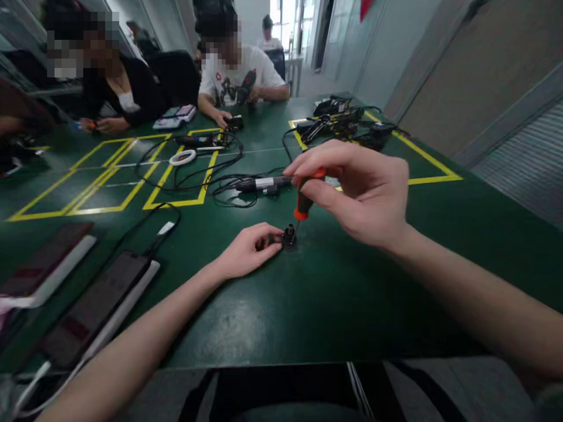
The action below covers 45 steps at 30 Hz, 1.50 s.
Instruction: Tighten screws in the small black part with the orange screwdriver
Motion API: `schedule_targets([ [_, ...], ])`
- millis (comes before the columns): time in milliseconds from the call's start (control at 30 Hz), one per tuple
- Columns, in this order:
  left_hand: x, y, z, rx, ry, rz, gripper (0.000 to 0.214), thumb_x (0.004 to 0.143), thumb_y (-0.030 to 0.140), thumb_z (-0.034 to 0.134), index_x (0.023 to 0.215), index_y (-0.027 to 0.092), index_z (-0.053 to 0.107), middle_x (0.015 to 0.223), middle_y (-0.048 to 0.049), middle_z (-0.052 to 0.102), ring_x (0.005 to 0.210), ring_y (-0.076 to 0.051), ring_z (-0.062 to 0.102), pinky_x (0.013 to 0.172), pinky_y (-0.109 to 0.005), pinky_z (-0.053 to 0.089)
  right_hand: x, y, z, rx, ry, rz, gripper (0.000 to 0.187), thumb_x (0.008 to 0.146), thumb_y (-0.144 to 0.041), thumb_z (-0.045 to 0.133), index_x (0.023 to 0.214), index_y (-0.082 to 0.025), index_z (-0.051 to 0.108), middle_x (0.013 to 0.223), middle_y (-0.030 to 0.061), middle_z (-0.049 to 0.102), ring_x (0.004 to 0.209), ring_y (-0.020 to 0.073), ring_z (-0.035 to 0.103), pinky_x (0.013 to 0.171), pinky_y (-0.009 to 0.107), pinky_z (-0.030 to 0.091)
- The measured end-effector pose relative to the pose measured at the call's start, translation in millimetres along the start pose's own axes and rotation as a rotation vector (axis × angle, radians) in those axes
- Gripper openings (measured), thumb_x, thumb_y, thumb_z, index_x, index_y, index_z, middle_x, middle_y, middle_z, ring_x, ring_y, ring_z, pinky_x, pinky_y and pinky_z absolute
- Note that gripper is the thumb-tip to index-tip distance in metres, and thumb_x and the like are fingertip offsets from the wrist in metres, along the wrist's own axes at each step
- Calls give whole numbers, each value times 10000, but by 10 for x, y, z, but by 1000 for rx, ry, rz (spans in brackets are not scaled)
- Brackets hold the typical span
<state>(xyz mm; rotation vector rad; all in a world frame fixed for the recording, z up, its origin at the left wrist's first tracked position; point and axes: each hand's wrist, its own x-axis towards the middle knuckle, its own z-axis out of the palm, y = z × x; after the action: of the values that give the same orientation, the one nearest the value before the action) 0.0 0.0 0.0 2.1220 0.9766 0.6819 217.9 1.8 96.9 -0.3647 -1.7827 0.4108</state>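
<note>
Head view: at the near left, two long flat strips (pixel 94 302) lie on the green desk (pixel 308 316), with a black cable (pixel 145 225) running from them toward the yellow tape outlines (pixel 109 176) farther back. Beyond those, a person in a dark sleeve (pixel 132 97) leans on the far left edge. A white ring (pixel 183 157) sits among loose cables near the middle. The left hand (pixel 246 249) rests on the desk, its fingers pinched together on a small black part (pixel 289 236) that stands in the near centre. Just behind, a black cylinder with a white label (pixel 264 183) lies across tangled wire. Upright over the part is a screwdriver (pixel 303 202), its tip meeting the part's top, its orange and black handle clamped in the right hand (pixel 360 193), which hides the handle's top. Far right, a heap of black gear (pixel 347 123) fills another yellow outline
</note>
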Motion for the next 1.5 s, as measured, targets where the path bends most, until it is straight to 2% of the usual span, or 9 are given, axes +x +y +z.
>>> schedule_targets([
  [167,-45,38,-28,-5,-6,0,251,982,293,617,1148,155,745,916,-24,679,708,-116,534,665,-241,438,20,-23,-41,-59,23,32,109,971,-228,726,962,-272,825,950,26,750,910,201,726,756,345,649],
  [533,-37,30,-41,14,-4,7,252,987,302,627,1159,166,751,905,-19,672,693,-115,524,673,-245,447,-10,-8,-38,56,-45,127,205,1065,-269,602,1097,-237,802,1009,43,804,857,167,757,761,314,661],
  [700,-39,29,-42,24,-5,5,252,987,305,629,1160,170,751,896,-15,665,697,-117,524,677,-246,449,6,-12,-27,35,-9,71,71,966,-257,753,996,-265,817,1058,44,768,966,205,738,759,338,666],
  [800,-39,34,-42,16,-6,4,250,989,305,629,1161,167,748,902,-16,664,700,-117,528,673,-246,445,11,-35,-25,3,11,71,71,956,-242,761,973,-275,822,1004,34,754,942,208,737,751,348,678],
  [933,-43,40,-43,13,-5,1,259,989,307,628,1165,162,750,899,-14,658,700,-116,524,676,-244,445,-7,-53,-11,51,-30,109,129,1004,-253,698,1060,-252,815,1057,46,786,907,194,753,708,316,680],
  [1100,-39,33,-39,13,-8,-5,254,983,306,625,1152,163,750,903,-17,666,700,-118,528,674,-247,446,-29,-30,29,159,-41,179,236,1056,-325,645,1264,-253,731,1182,57,792,980,199,781,801,339,692],
  [1267,-33,25,-37,16,-7,-8,266,980,310,625,1161,158,746,918,-25,673,706,-120,532,670,-254,440,-16,-13,12,187,-51,195,210,1065,-389,632,1147,-225,734,1144,69,796,916,190,775,751,331,685],
  [1367,-37,19,-38,15,-8,-12,275,980,319,628,1170,156,741,928,-28,674,705,-119,533,671,-257,439,-9,-26,-5,203,-54,183,181,1065,-358,629,1086,-212,734,1060,59,805,874,179,767,695,309,670],
  [1500,-40,16,-43,21,-10,-12,277,982,334,627,1165,156,735,928,-28,675,713,-123,537,677,-261,442,-2,-31,-3,162,-28,182,135,987,-355,745,1013,-223,747,1065,51,777,906,177,754,733,300,661],
])
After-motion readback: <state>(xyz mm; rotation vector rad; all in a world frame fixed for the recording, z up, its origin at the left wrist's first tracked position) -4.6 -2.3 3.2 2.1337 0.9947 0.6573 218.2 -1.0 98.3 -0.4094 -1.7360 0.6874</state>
